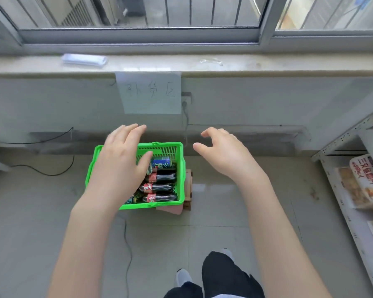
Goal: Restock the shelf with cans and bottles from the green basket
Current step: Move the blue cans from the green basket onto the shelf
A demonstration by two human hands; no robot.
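Green basket (179,168) of bottles (162,187) lies under left hand (121,160), left of right hand (226,153). Left fingers straight, holding nothing. Right fingers loosely curled, holding nothing.

— Any writing to read?
— The paper sign (149,93) taped below the windowsill (267,63) bears three faint handwritten characters, apparently 补货区.
— The bottles (163,187)?
— Red labels (148,187), too small to read. The packet (366,179) on the shelf (334,186) shows large red Chinese characters, sideways, unclear.
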